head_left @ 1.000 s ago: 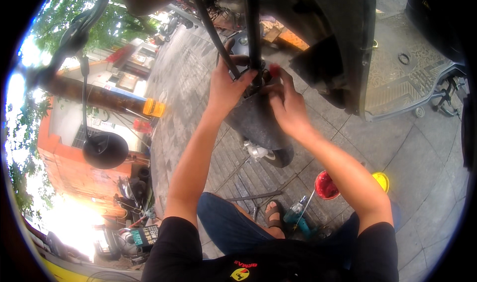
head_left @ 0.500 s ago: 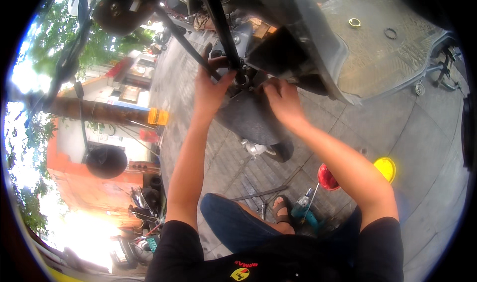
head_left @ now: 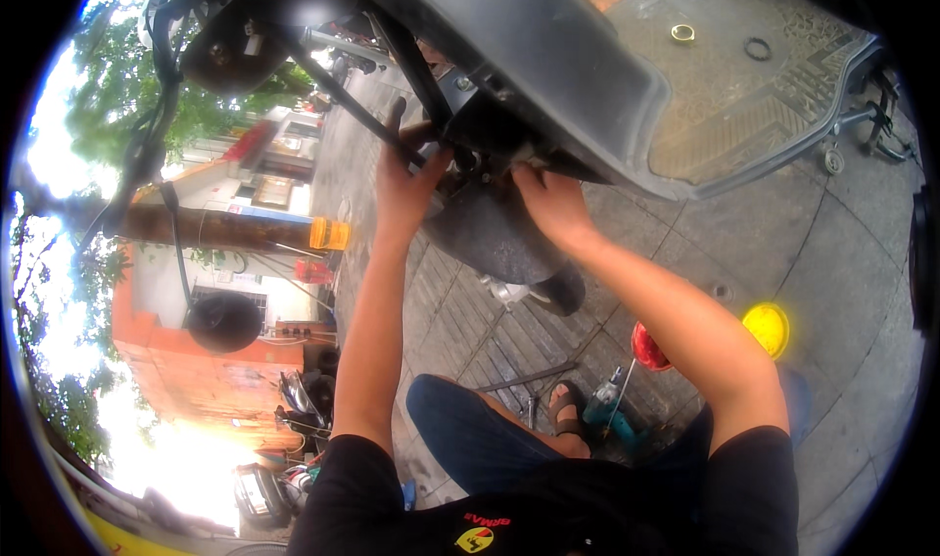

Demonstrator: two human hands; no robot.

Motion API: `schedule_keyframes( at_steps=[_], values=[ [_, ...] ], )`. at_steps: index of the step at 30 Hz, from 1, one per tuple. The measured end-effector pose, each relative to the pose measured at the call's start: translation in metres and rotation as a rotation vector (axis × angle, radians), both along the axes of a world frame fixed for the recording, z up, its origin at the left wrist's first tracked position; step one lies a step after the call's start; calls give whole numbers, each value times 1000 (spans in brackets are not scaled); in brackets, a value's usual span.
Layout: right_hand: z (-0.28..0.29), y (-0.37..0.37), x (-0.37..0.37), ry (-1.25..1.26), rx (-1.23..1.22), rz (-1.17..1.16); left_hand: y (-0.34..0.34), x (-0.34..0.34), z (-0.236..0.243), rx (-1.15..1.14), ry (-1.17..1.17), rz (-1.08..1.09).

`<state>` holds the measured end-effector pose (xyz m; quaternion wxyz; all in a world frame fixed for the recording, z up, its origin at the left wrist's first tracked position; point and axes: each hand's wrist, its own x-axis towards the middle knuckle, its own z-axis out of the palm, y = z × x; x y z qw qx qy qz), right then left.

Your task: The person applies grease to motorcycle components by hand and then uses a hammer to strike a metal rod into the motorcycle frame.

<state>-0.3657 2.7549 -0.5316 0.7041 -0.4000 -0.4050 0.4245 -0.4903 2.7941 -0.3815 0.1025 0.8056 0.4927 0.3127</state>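
Left hand [head_left: 403, 192] curls around a dark rod [head_left: 343, 96], right hand [head_left: 550, 206] apart; both grips unclear; black fender [head_left: 497, 238] between them.

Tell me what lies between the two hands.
In the head view, the lower end of a black tube and the top of a dark mudguard lie between the left hand and the right hand.

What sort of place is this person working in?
Probably an outdoor scooter repair spot: a scooter fills the near view, a teal power tool lies on the paving, and leafy trees show it is open air.
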Motion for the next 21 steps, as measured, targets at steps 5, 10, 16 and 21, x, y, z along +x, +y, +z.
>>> schedule_keyframes(
  at_steps=[5,10,16,21],
  values=[
    [-12,6,-2,-37,5,-12,1,0,0,-42,-37,-72],
    [-13,6,-1,-50,27,43,1,-8,-2,3,-9,-125],
    [9,-17,10,62,-28,163,-1,-6,-4,-36,-33,-81],
    [15,-45,19,-115,-26,257,4,-10,-8,-35,-76,-89]
  ],
)
